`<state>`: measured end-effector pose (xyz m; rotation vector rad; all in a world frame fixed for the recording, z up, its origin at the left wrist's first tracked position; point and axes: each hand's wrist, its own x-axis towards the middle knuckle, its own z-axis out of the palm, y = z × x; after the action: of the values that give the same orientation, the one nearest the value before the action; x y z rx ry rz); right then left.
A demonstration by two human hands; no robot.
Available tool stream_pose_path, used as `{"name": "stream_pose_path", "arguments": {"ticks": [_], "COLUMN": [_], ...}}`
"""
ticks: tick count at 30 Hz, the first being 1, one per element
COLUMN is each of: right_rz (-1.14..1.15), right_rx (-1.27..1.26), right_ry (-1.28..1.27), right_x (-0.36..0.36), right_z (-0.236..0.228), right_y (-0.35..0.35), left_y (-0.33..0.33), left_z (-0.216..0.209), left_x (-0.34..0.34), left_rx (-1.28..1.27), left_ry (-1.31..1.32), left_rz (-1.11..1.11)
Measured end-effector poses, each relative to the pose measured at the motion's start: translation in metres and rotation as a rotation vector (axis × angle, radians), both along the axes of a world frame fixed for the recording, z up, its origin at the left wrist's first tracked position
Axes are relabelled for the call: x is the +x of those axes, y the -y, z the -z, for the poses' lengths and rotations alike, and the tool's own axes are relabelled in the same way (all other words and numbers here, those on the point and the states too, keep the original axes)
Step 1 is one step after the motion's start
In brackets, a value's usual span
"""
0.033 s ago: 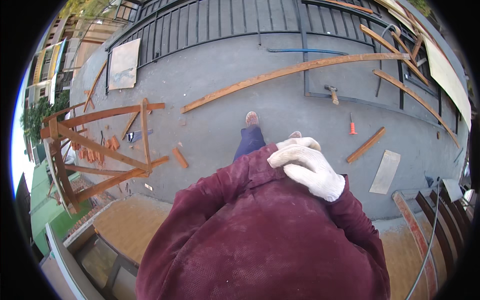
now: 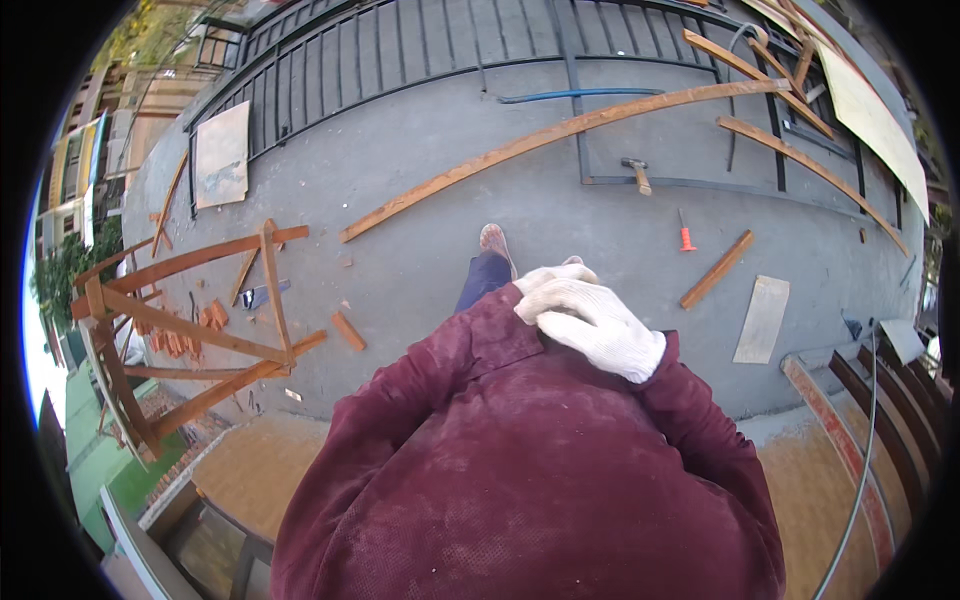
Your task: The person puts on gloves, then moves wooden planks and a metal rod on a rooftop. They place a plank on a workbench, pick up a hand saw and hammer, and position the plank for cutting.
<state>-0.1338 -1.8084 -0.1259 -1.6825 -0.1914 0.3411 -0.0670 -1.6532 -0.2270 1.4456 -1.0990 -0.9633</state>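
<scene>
Right hand (image 2: 605, 325), in a white glove (image 2: 635, 350), lies over the left hand (image 2: 555, 274), mid-frame, in front of the dark red jacket (image 2: 520, 450). Grip: right fingers bent, thumb slightly apart, no tool visible; can't tell if they clasp the left hand or just rest on it. Left hand mostly covered, so its finger spread and anything inside can't be told. Hands probably overlap like this to rest or to settle the gloves; the gloves likely guard against rough wood.

Direction: right glove's long axis slants from cuff at lower right to fingertips at upper left; left hand points right, tipped slightly up.

Around: short wood bar (image 2: 717, 270), right of the hands, well apart, long axis lower left to upper right. Red-handled tool (image 2: 686, 239) just beside it, thin shaft pointing up. Hammer (image 2: 643, 185), upper right of centre, head up, handle down. Long plank (image 2: 560, 135) rises rightward across the upper frame. Wooden frame (image 2: 197, 328) at left, probably propped on its legs.
</scene>
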Motion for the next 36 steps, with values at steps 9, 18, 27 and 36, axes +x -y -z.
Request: {"name": "stream_pose_path", "arguments": {"ticks": [9,18,27,36], "right_rz": [-0.327,-0.296,-0.22,-0.125], "right_rx": [-0.687,-0.73,0.151,-0.285], "right_ry": [-0.408,-0.591,-0.274,-0.815], "right_x": [-0.079,-0.033,-0.055,-0.064], "right_z": [0.21,0.176,0.148,0.168], "right_y": [0.031,0.063,0.196,0.313], "left_y": [-0.065,-0.037,-0.11,0.009], "left_z": [0.106,0.136,0.206,0.133], "left_x": [0.017,0.066,0.071,-0.067], "left_rx": [0.703,0.802,0.988,0.891], "left_ry": [0.227,-0.126,0.002,-0.171], "left_rz": [0.19,0.043,-0.455,-0.878]}}
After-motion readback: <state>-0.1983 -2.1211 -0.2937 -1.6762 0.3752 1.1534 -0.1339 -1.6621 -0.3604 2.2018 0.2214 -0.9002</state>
